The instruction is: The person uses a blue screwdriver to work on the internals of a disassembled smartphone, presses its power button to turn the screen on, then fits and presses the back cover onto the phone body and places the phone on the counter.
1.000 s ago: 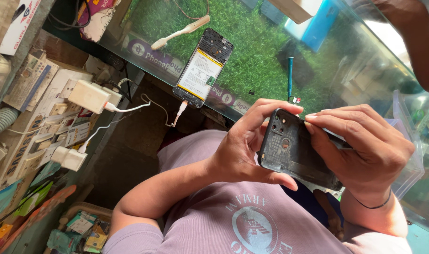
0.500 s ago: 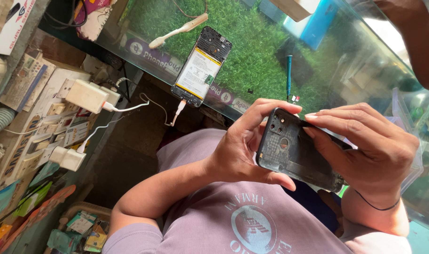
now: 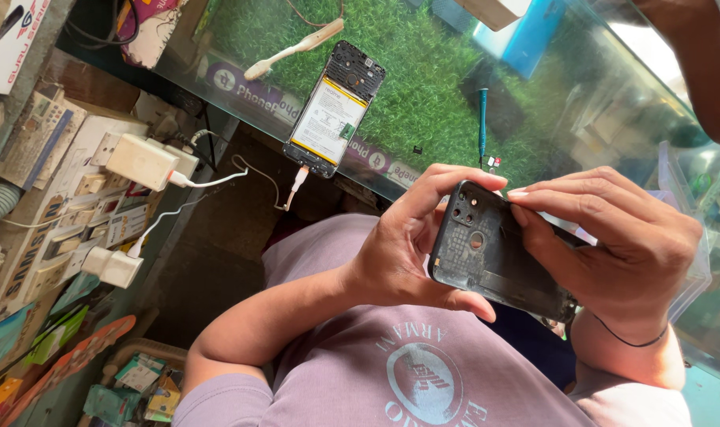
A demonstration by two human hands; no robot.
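Closest to me, the person's two hands hold a dark phone back cover [image 3: 498, 257] just above the chest of a lilac T-shirt [image 3: 392, 368], inner side up. The left hand [image 3: 403, 253] curls around the cover's end with the camera cut-outs: its thumb lies along the lower edge, and its fingers [image 3: 447, 178] arch over the top corner, closed snugly on the plastic. The right hand [image 3: 621, 253] comes in from the other side, its fingers [image 3: 561, 198] bent and pressed onto the upper edge, the forefinger tip touching the inner face beside the round hole. That hand covers the far end of the cover, so that part stays out of sight, and its thumb is hidden too. A thin dark band circles the right wrist.

Beyond the hands lies a glass-topped bench [image 3: 613, 103] over green turf. On it rests an opened phone [image 3: 335, 111], battery showing, with a white cable plugged into its lower end. A blue screwdriver [image 3: 482, 119] lies near it, a pale toothbrush [image 3: 293, 49] farther off. Over at the side, white chargers [image 3: 143, 162] sit in a power strip. Another person's arm [image 3: 704, 71] is cut off at the top corner
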